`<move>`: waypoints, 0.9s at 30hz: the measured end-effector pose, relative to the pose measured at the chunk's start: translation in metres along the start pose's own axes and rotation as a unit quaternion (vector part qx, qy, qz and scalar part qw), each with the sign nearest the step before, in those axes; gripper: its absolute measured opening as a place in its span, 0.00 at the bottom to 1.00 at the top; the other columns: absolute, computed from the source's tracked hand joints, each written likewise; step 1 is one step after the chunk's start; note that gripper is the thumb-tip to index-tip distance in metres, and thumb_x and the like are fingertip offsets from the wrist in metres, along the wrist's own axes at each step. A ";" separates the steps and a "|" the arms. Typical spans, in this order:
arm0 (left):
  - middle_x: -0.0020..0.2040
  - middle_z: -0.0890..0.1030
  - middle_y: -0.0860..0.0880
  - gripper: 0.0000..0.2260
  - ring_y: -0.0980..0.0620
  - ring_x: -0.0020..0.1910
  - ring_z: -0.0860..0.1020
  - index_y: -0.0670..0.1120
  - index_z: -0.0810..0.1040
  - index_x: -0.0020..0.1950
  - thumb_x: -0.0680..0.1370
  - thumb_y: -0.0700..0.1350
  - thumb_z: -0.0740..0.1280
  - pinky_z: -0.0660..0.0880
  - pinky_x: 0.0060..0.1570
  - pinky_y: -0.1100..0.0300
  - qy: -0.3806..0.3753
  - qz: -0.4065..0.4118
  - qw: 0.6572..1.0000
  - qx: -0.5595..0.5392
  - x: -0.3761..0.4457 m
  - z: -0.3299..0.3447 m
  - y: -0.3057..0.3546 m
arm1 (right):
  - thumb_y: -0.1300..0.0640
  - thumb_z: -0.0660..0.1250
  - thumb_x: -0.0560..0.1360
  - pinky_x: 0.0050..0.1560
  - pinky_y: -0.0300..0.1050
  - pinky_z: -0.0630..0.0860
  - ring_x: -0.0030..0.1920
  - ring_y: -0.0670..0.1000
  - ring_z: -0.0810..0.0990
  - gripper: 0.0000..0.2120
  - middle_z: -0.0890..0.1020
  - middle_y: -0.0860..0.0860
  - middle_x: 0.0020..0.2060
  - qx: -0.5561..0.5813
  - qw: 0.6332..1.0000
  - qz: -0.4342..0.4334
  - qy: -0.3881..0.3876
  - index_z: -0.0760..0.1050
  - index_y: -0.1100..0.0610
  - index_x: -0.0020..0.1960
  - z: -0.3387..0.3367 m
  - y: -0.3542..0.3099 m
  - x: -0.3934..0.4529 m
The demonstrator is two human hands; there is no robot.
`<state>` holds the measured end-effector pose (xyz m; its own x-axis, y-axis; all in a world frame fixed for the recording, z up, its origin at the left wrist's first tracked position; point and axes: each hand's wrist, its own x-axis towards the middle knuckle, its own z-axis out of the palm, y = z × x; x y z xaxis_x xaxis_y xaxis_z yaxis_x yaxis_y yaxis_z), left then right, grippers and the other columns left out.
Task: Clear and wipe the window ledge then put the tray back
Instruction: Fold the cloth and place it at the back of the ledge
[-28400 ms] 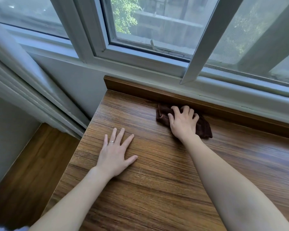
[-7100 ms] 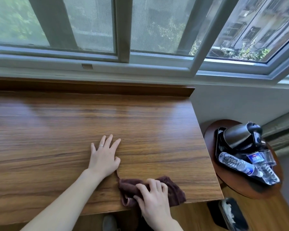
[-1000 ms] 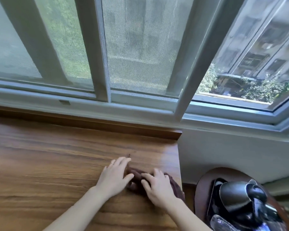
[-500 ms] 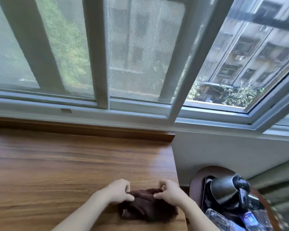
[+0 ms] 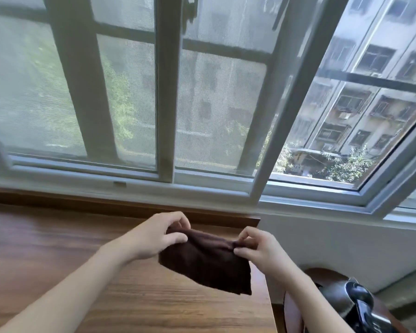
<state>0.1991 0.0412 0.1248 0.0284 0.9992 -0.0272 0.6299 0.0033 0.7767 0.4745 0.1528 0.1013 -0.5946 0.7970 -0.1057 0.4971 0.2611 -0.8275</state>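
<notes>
A dark brown cloth [image 5: 209,263] hangs spread in the air above the right end of the wooden window ledge [image 5: 58,260]. My left hand [image 5: 159,234] pinches its upper left corner. My right hand [image 5: 257,248] pinches its upper right corner. The cloth's lower edge droops toward the ledge. At the bottom right a metal kettle [image 5: 346,299] shows on a round wooden side table [image 5: 296,306]; the tray under it is mostly cut off by the frame.
White-framed windows [image 5: 165,92] with mesh screens rise behind the ledge, and one sash [image 5: 281,104] is swung open on the right. A raised wooden lip [image 5: 130,209] runs along the ledge's back. A white wall [image 5: 334,241] lies beyond the ledge's right end.
Both hands have lifted the cloth off the ledge and pulled it out flat between them. The view has tilted up toward the window.
</notes>
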 end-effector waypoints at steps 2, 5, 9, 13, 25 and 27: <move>0.42 0.83 0.54 0.05 0.61 0.40 0.78 0.54 0.79 0.47 0.78 0.44 0.70 0.72 0.45 0.65 0.000 -0.016 1.000 -0.012 0.002 -0.013 0.002 | 0.62 0.73 0.72 0.38 0.47 0.72 0.32 0.49 0.74 0.11 0.85 0.52 0.35 0.024 1.000 -0.018 -0.003 0.75 0.49 0.39 -0.002 -0.018 0.007; 0.48 0.85 0.51 0.05 0.54 0.48 0.82 0.53 0.81 0.52 0.77 0.46 0.71 0.77 0.52 0.59 -0.014 -0.041 0.996 -0.075 -0.004 -0.028 0.005 | 0.66 0.73 0.72 0.38 0.47 0.71 0.33 0.50 0.74 0.14 0.84 0.50 0.34 0.058 0.997 -0.059 0.009 0.75 0.48 0.38 -0.005 -0.043 0.010; 0.40 0.82 0.54 0.06 0.55 0.41 0.81 0.50 0.83 0.46 0.71 0.48 0.75 0.77 0.45 0.57 -0.092 -0.055 0.991 -0.081 -0.016 -0.031 0.009 | 0.63 0.74 0.68 0.42 0.46 0.74 0.37 0.49 0.78 0.11 0.82 0.51 0.35 0.078 0.988 -0.130 0.012 0.77 0.47 0.38 0.000 -0.074 0.005; 0.45 0.79 0.49 0.09 0.51 0.47 0.80 0.42 0.81 0.47 0.70 0.45 0.73 0.75 0.53 0.53 -0.120 -0.031 0.984 -0.125 -0.024 -0.017 0.004 | 0.68 0.73 0.70 0.46 0.52 0.78 0.41 0.53 0.82 0.13 0.84 0.55 0.40 0.091 0.981 -0.169 0.013 0.79 0.50 0.40 0.010 -0.087 0.000; 0.39 0.82 0.55 0.04 0.58 0.42 0.79 0.54 0.79 0.41 0.72 0.48 0.74 0.75 0.47 0.58 0.047 -0.034 0.997 0.051 -0.021 -0.028 -0.005 | 0.68 0.74 0.71 0.40 0.52 0.76 0.35 0.55 0.78 0.17 0.81 0.49 0.34 0.061 0.987 -0.128 0.079 0.76 0.47 0.36 0.018 -0.068 0.012; 0.40 0.82 0.56 0.05 0.59 0.42 0.79 0.56 0.80 0.41 0.72 0.47 0.74 0.75 0.47 0.59 0.050 -0.046 0.995 0.074 -0.020 -0.026 -0.013 | 0.67 0.75 0.70 0.46 0.59 0.79 0.40 0.61 0.81 0.17 0.84 0.51 0.38 0.037 0.990 -0.117 0.072 0.76 0.46 0.37 0.024 -0.058 0.016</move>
<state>0.1707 0.0223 0.1315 -0.1068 0.9939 -0.0259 0.7342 0.0964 0.6721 0.4212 0.1371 0.1341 -0.5886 0.7906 0.1687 0.3061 0.4111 -0.8587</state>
